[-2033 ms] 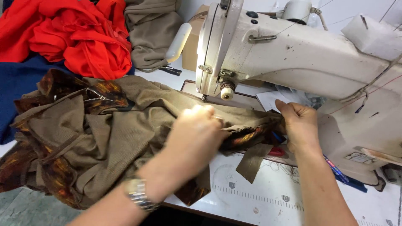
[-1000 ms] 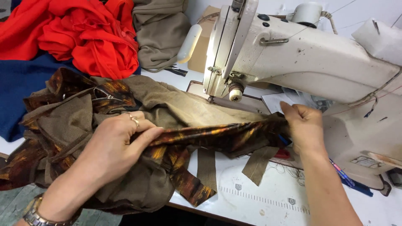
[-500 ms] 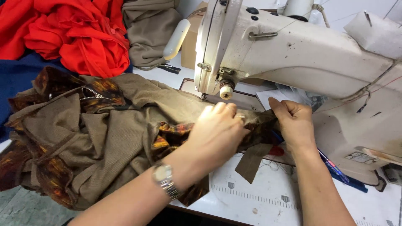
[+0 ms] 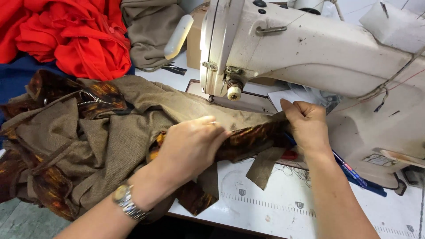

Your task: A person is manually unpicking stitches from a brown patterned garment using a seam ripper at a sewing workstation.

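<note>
While both hands pinch the brown wool garment with tortoiseshell-print lining on the white table, left hand and right hand, fingers closed on the cloth, should probably keep the seam taut and flat beside the cream sewing machine.

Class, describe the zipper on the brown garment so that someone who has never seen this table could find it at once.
Start at the cream sewing machine and follow the heaped brown garment leftward, past the left hand. Near the heap's upper left, below the red cloth, lies the zipper. It is the only shiny metal line there, set in dark orange-patterned lining.
</note>
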